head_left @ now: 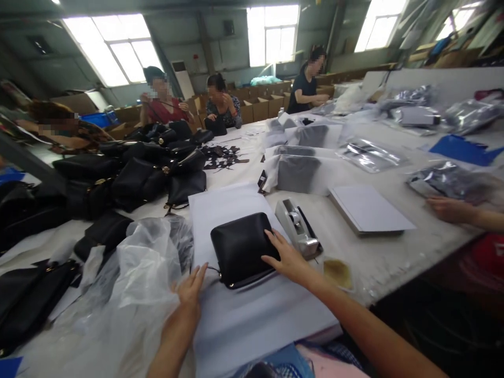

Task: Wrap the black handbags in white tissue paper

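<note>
Black pouch [242, 247] sits unwrapped on white paper [268, 310], tabletop's [380, 260] near edge; right hand [289, 258] touching, left hand [189, 294] beside, both kinda spread.

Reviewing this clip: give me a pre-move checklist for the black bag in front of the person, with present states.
1. Black bag lying on the white paper: ok.
2. Right hand touching the bag: ok.
3. Left hand on the bag's body: not ok, it is beside it.
4. Left fingers touching the strap: cannot tell.
5. Tape dispenser apart from the bag: ok.
6. Bag's contents: cannot tell.
</note>
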Demonstrator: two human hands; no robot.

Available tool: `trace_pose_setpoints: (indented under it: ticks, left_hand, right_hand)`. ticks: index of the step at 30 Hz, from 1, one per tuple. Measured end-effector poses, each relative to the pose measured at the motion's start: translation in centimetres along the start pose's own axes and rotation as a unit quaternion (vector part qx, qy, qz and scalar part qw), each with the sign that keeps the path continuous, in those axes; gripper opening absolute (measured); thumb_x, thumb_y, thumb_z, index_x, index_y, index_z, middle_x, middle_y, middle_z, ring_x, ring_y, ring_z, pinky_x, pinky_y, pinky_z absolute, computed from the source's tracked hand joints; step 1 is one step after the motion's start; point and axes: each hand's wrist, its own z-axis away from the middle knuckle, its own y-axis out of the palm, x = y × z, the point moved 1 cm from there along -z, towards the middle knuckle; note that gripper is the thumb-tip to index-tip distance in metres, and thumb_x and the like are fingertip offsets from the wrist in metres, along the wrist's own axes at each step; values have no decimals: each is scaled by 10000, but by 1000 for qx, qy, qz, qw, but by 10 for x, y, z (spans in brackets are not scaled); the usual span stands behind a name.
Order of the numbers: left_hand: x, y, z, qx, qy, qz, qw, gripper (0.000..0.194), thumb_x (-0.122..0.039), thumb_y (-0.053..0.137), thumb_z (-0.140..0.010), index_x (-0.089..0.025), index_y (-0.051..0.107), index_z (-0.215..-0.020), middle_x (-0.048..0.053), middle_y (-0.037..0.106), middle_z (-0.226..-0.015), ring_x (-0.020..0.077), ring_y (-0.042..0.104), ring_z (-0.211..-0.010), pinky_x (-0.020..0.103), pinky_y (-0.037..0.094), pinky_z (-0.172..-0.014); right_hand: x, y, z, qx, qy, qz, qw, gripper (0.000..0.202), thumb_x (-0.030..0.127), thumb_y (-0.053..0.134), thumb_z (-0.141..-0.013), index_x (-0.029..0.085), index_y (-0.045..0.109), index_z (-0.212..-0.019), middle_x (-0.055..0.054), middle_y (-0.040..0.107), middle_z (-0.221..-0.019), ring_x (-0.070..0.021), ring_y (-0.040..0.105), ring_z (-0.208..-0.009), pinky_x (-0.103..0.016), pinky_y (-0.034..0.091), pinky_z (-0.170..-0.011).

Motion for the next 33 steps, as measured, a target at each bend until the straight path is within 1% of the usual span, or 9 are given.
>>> trace_pose_setpoints:
  ticks: [2, 5, 9, 14, 18, 22, 26, 30, 33]
  left_hand:
    - [8, -11, 1, -32, -29, -47, 998, 672, 66, 323, -801, -190, 531, -1387, 141, 552, -1412, 284, 547, -1265, 570, 339, -1103]
    - [3, -32, 13, -88, -14, -91, 992, 627, 11, 348, -858, -185, 459, -1443, 143, 485, -1471, 292, 438, -1365, 520, 330, -1129]
    - [2, -62, 26, -154, -6, -65, 986, 658, -53, 363, -882, -160, 280, -1526, 178, 416, -1509, 299, 347, -1423, 477, 377, -1111]
    - [3, -76, 16, -226, -7, -1, 974, 550, -190, 358, -936, -124, 366, -1482, 210, 502, -1427, 348, 465, -1336, 536, 371, -1102]
    - [-30, -60, 3, -229, 101, 55, 967, 468, -292, 413, -980, -220, 435, -1442, 134, 519, -1445, 295, 450, -1361, 525, 282, -1161]
    - [-64, -39, -16, -156, 171, 76, 970, 478, -315, 451, -986, -257, 403, -1457, 94, 461, -1501, 257, 374, -1417, 495, 308, -1159]
    - [-82, -26, -30, -99, 189, 75, 974, 664, -358, 633, -889, -295, 353, -1487, 96, 300, -1591, 309, 216, -1478, 569, 293, -1150]
    - [-92, -14, -33, -65, 209, 63, 974, 964, -323, 821, -699, -362, 292, -1504, 102, 145, -1634, 385, 132, -1483, 670, 270, -1116]
    - [-91, -6, -35, -71, 193, 56, 977, 996, -190, 801, -685, -381, 272, -1508, 88, 128, -1639, 383, 115, -1487, 676, 272, -1112]
  right_hand:
    - [2, -15, 6, -32, -44, 21, 998, 586, 316, 639, -881, 243, 463, -1435, -118, 377, -1543, -279, 457, -1354, -443, 431, -1102]
    - [-3, -45, 26, -126, -109, 61, 984, 353, 269, 564, -936, 269, 609, -1287, -63, 521, -1443, -238, 501, -1314, -422, 431, -1110]
    - [-34, -80, 73, -231, -91, 134, 959, 260, 263, 518, -957, 259, 696, -1148, -48, 644, -1294, -247, 496, -1308, -455, 409, -1125]
    - [-80, -80, 130, -191, 8, 267, 944, 319, 386, 543, -926, 232, 696, -1159, -87, 501, -1463, -339, 312, -1430, -572, 269, -1162]
    - [-101, -56, 147, -143, 18, 327, 934, 404, 470, 577, -888, 244, 669, -1210, -95, 368, -1555, -371, 205, -1467, -618, 221, -1145]
    - [-119, -44, 146, -131, -9, 366, 922, 399, 489, 549, -887, 258, 694, -1179, -93, 404, -1534, -393, 241, -1450, -650, 277, -1090]
    - [-128, -55, 134, -158, -72, 356, 918, 403, 553, 530, -867, 294, 723, -1108, -84, 506, -1458, -412, 397, -1363, -651, 386, -1000]
    - [-97, -86, 102, -240, -116, 248, 931, 360, 446, 533, -892, 324, 669, -1202, -53, 540, -1424, -356, 455, -1335, -591, 366, -1089]
    - [-52, -101, 57, -220, -158, 164, 949, 370, 375, 539, -918, 337, 605, -1280, -28, 548, -1412, -300, 492, -1314, -501, 422, -1096]
